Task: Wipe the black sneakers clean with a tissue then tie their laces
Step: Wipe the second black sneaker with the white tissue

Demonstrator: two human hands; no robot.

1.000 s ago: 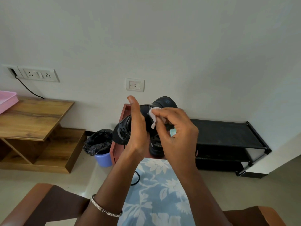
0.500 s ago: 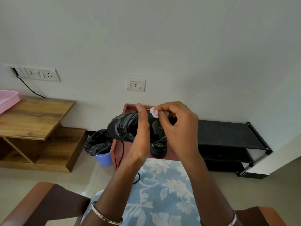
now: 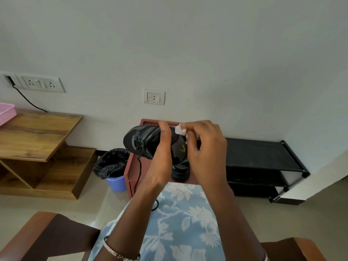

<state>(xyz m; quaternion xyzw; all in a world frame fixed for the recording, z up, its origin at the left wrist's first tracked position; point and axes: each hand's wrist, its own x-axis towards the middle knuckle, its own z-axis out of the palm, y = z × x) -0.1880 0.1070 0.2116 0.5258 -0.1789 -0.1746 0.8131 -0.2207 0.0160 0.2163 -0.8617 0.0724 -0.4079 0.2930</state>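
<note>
**Wiping held sneaker, laces not yet tied**

Left hand (image 3: 162, 157) grip is wrapped around a black sneaker (image 3: 145, 140), thumb up over the top edge, holding it lifted at chest height above the red-brown bench (image 3: 131, 166). Shoe is turned on its side, toe pointing left, so the side panel with the yellow logo faces the other hand. Right hand (image 3: 205, 147) grip is pinched closed on a small crumpled white tissue (image 3: 179, 129), pressed at the shoe's upper edge near the heel end, just beside the left thumb. Holding the shoe in the air likely gives access to all sides for wiping. Loose black lace (image 3: 139, 172) hangs down from the shoe, untied. Second black sneaker (image 3: 180, 172) sits on the bench below, mostly hidden by the hands. Lined bin (image 3: 113, 166) stands left of the bench, probably for the used tissue. Judgement: wiping stage, tying still ahead.
</note>
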